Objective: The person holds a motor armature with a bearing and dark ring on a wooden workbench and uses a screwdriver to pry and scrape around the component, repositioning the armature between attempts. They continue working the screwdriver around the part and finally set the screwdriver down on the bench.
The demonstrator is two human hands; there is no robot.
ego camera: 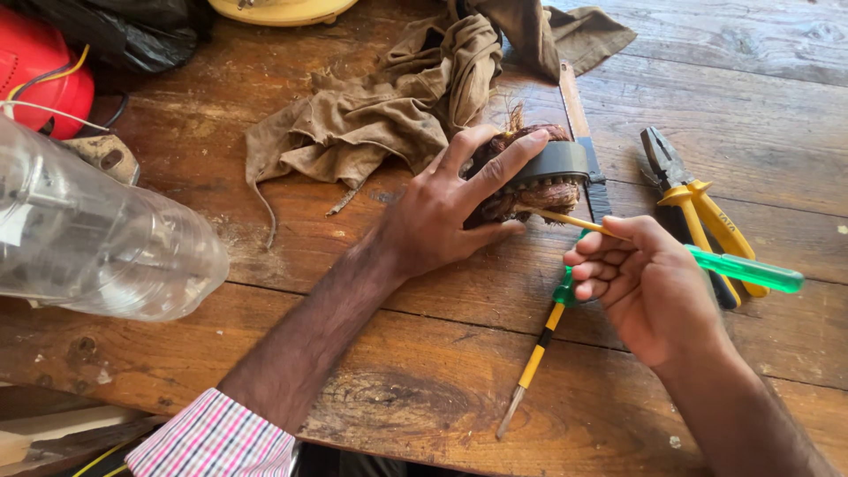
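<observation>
My left hand (442, 208) grips a small motor stator (552, 168) with copper windings and a dark ringed core, holding it on the wooden table (424, 389). My right hand (640, 287) holds a screwdriver with a green translucent handle (751, 269); its yellowish shaft points left and its tip touches the windings at the stator's lower edge. A second screwdriver (539, 349) with a yellow and black shaft and a green handle lies on the table under my right hand.
Yellow-handled pliers (702, 208) lie at the right. A crumpled brown cloth (397, 97) sits behind the stator. A clear plastic bottle (97, 238) lies at the left, a red object with wires (40, 71) behind it. A yellow round object (283, 9) is at the top edge.
</observation>
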